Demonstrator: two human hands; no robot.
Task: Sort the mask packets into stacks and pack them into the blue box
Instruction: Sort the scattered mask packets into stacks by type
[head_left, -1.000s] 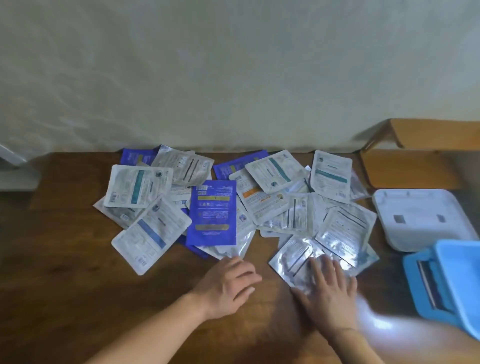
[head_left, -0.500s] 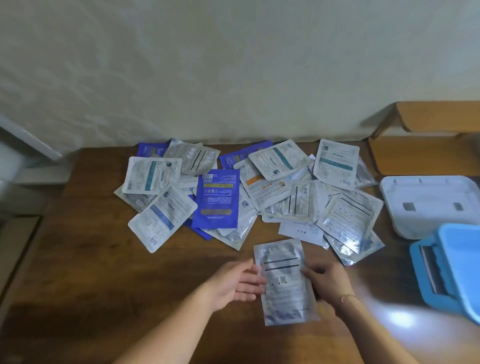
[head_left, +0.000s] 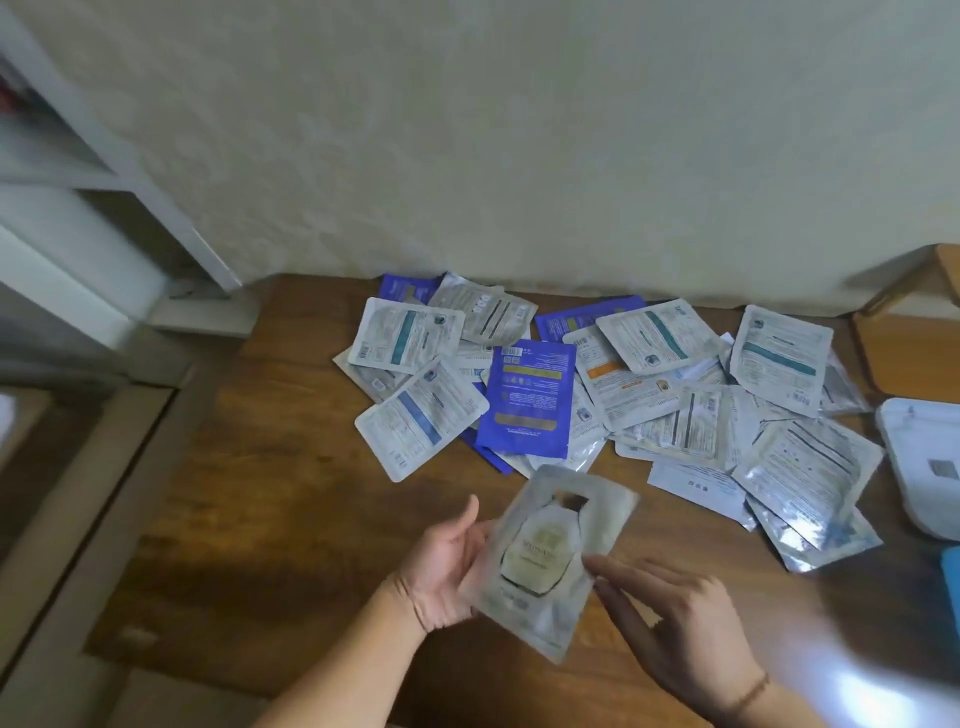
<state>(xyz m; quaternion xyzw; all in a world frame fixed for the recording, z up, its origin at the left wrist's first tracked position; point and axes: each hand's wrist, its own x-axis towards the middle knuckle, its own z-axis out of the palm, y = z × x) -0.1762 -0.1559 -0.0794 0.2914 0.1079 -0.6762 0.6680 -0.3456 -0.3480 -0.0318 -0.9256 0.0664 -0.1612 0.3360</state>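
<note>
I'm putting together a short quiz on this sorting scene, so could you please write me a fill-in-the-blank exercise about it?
1. The held packet shows a picture of a ____.
2. The left hand and the right hand hold it ____ the wooden table, not on it.
3. In the pile, the dark blue packet overlaps packets that are mostly ____ in colour.
4. The white lid lies at the pile's ____ side.

Missing words: bottle; above; silver; right

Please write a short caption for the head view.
Both hands hold one silver packet before the unsorted pile.
</note>
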